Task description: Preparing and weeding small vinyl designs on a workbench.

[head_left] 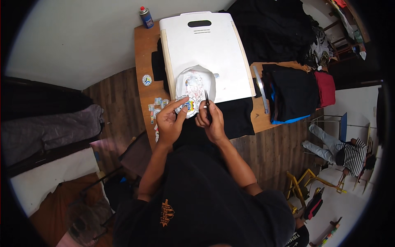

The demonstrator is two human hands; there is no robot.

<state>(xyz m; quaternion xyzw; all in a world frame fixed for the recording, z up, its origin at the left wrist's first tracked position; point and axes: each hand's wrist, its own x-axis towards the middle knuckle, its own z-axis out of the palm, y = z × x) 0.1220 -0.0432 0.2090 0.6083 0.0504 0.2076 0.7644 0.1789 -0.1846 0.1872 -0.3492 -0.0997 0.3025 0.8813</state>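
Observation:
My left hand [169,123] pinches a round white emblem [187,108], a flat printed disc with yellow and blue in its middle, between thumb and fingers. Close beside it, my right hand [214,123] is closed around a slim dark pointed tool [207,99], its tip pointing away from me. The frame is too coarse to tell whether this tool is tweezers or small scissors. Just beyond both hands lies a white many-sided bowl or paper tray [209,79] with reddish and pale scraps in it. It rests on the near part of a large white panel [197,49].
On the wooden table [144,53] are a spray can [145,17], another round emblem [147,80] and several small cut-outs [157,101] at the left. A metal ruler [261,89] and folded dark garments [292,90] lie right. A person [349,154] sits farther right near a yellow frame [304,183].

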